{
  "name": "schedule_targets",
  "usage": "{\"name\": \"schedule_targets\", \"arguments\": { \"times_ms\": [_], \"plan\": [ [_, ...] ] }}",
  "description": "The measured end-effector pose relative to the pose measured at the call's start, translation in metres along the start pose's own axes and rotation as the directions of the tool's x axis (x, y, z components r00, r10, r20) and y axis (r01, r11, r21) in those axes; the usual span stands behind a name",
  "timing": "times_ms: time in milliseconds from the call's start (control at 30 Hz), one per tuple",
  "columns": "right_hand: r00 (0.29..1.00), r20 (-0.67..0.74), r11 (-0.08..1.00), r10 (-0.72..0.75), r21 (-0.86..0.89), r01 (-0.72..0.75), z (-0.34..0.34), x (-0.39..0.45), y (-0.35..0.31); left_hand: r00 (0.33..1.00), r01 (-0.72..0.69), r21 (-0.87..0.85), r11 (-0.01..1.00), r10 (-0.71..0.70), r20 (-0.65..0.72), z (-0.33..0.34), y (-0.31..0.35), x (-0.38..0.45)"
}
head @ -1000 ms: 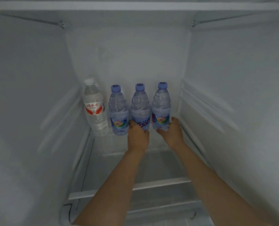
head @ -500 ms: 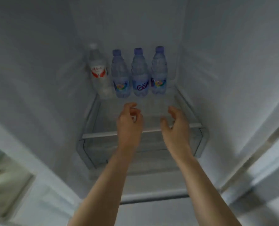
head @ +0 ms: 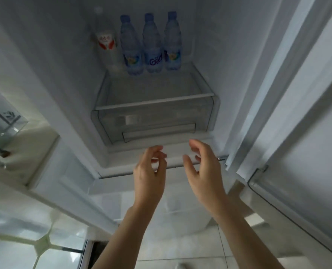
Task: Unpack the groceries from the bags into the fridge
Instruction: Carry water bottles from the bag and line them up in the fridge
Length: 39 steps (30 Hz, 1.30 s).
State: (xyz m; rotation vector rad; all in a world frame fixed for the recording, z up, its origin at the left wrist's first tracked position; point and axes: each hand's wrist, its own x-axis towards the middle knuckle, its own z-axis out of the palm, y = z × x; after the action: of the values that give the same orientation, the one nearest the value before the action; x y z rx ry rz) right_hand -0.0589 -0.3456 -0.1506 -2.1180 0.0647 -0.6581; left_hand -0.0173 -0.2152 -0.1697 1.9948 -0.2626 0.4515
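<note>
At the upper middle of the frame, a white-capped bottle (head: 106, 41) with a red label and three blue-capped bottles (head: 152, 43) stand upright in a tight row against the fridge's back wall, presumably to leave the front of the glass shelf (head: 153, 101) free for more groceries. Lower, at centre, the left hand (head: 150, 172) hangs with fingers loosely curled, holding nothing. Just right of it, the right hand (head: 204, 167) is likewise relaxed and empty, both outside the compartment.
</note>
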Motion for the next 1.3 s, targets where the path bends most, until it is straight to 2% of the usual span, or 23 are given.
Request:
{"name": "schedule_targets", "arguments": {
  "times_ms": [267, 433, 600, 767, 967, 1167, 1300],
  "plan": [
    [0.979, -0.012, 0.977, 0.206, -0.054, -0.206, -0.019, -0.153, -0.011, 0.972, 0.0, 0.024, 1.0, -0.006, 0.237, -0.051, -0.017, -0.134],
    [0.95, -0.045, 0.948, 0.309, -0.068, -0.312, -0.041, -0.249, -0.017, 0.924, 0.039, 0.049, 0.998, -0.054, 0.379, -0.075, -0.014, -0.213],
    [0.927, -0.093, 0.913, 0.364, -0.162, -0.375, -0.073, -0.334, -0.016, 0.808, 0.004, 0.082, 0.997, -0.051, 0.586, -0.077, -0.006, -0.285],
    [0.831, -0.185, 0.82, 0.525, -0.152, -0.552, -0.116, -0.413, -0.004, 0.645, -0.068, 0.117, 0.991, -0.046, 0.762, -0.061, 0.012, -0.351],
    [0.689, -0.311, 0.71, 0.654, -0.061, -0.701, -0.192, -0.493, 0.009, 0.513, -0.11, 0.099, 0.989, -0.029, 0.858, -0.011, 0.054, -0.413],
    [0.596, -0.372, 0.618, 0.712, -0.07, -0.783, -0.295, -0.565, 0.027, 0.427, -0.165, 0.012, 0.986, 0.06, 0.902, 0.069, 0.122, -0.492],
    [0.55, -0.406, 0.568, 0.73, -0.089, -0.818, -0.365, -0.607, 0.05, 0.343, -0.181, -0.048, 0.982, 0.108, 0.933, 0.12, 0.171, -0.555]
  ]
}}
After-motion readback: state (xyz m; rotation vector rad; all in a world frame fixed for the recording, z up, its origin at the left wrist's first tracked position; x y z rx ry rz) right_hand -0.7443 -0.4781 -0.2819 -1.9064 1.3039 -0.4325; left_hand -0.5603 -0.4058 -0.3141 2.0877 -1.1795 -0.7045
